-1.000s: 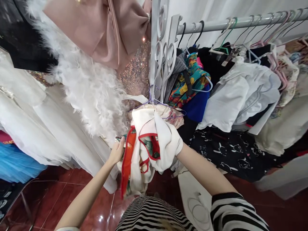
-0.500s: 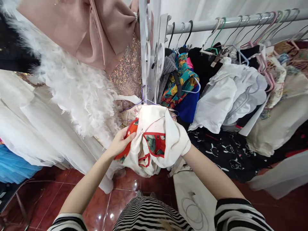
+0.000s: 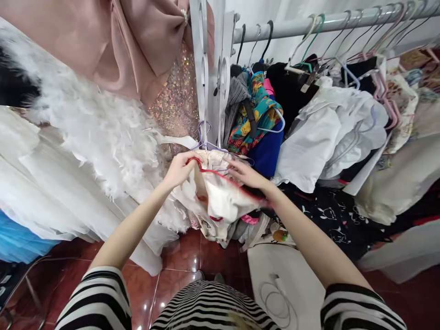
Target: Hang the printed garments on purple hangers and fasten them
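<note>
A white garment with red trim (image 3: pixel 220 201) hangs in front of me from a purple wire hanger (image 3: pixel 202 137). My left hand (image 3: pixel 178 168) pinches its red-edged top at the left. Along the same edge, my right hand (image 3: pixel 245 174) grips the cloth at the right. Both hands sit just below a white ornate rack post (image 3: pixel 206 73). The garment's lower part droops toward the red tile floor (image 3: pixel 178 270).
A metal rail (image 3: pixel 326 23) with many hangers and clothes runs to the right, including a bright floral piece (image 3: pixel 257 114) and white shirts (image 3: pixel 330 133). White feathery and pink dresses (image 3: pixel 103 123) hang at left. A white board (image 3: pixel 285 284) lies on the floor.
My right hand has come out of the bundled cloth, and both hands rose to the garment's top edge. The red-trimmed cloth now hangs spread between them.
</note>
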Action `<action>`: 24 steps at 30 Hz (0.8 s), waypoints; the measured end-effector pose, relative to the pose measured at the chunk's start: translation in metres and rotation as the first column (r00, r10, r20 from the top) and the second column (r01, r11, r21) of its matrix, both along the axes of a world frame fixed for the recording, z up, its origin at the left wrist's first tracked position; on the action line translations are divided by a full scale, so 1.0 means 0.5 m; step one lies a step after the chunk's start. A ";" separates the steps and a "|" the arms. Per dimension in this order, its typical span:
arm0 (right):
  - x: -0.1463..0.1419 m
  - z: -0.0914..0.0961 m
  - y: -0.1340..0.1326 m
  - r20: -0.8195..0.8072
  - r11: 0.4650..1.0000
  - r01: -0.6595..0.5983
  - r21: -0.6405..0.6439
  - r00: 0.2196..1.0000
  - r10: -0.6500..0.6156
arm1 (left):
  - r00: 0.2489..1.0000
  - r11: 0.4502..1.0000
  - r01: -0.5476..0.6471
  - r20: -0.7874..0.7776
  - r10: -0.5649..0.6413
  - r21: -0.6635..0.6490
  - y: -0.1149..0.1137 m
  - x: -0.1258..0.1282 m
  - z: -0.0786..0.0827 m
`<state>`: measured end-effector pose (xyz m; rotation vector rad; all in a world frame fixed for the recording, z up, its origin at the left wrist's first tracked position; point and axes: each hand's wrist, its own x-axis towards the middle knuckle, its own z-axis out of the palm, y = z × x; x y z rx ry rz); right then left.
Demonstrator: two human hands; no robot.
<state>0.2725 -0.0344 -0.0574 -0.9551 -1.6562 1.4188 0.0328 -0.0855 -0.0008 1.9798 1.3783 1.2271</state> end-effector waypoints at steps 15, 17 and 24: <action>-0.058 -0.044 -0.005 0.148 0.992 -0.114 0.061 0.984 0.104 | 0.839 0.974 -0.208 -0.497 0.223 0.087 0.016 -0.038 -0.001; -0.043 -0.027 -0.002 -0.012 0.996 -0.042 -0.085 0.999 0.041 | 0.742 0.960 -0.271 -0.620 0.255 0.071 0.016 -0.056 -0.025; -0.030 0.022 -0.013 -0.270 0.868 -0.059 -0.492 0.959 -0.089 | 0.724 0.944 -0.324 -0.658 0.207 -0.060 0.013 -0.107 -0.103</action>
